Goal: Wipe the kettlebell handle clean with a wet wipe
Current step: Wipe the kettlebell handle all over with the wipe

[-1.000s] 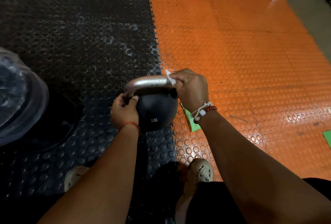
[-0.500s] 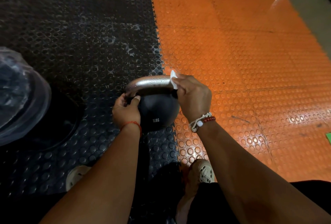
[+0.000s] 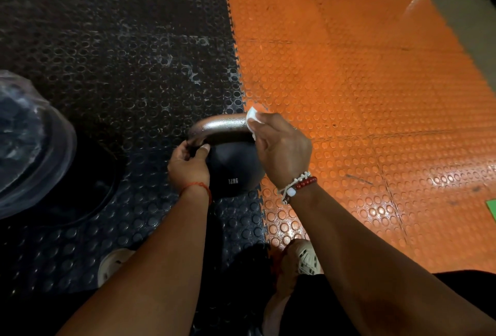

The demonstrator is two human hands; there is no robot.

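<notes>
The right hand (image 3: pixel 281 147) is closed around a white wet wipe (image 3: pixel 253 119), pressing it against the right end of the kettlebell handle (image 3: pixel 222 126). A folded corner of the wipe protrudes above the fingers at 12 o'clock from the hand. The right wrist carries a white cord bracelet (image 3: pixel 291 188) and a red bead bracelet (image 3: pixel 306 182).

The left hand (image 3: pixel 189 165) is partly curled, with thumb and fingertips pinching the left base of the handle where it meets the ball. A red thread (image 3: pixel 198 188) circles the left wrist.

The kettlebell (image 3: pixel 233 169) stands upright between the two hands. The handle is a silver-grey arch with a dimpled, glossy surface. The ball below is matte black and bears small white weight lettering on its near face.

The kettlebell rests on the black studded mat (image 3: pixel 120 67), directly beside the interlocking seam with the orange studded mat (image 3: pixel 349 80) at 3 o'clock. At 9 o'clock from the kettlebell, well apart, lies a dark object wrapped in clear plastic (image 3: pixel 29 142). At 6 o'clock, two light-coloured shoes (image 3: pixel 308 257) are visible below the forearms.
</notes>
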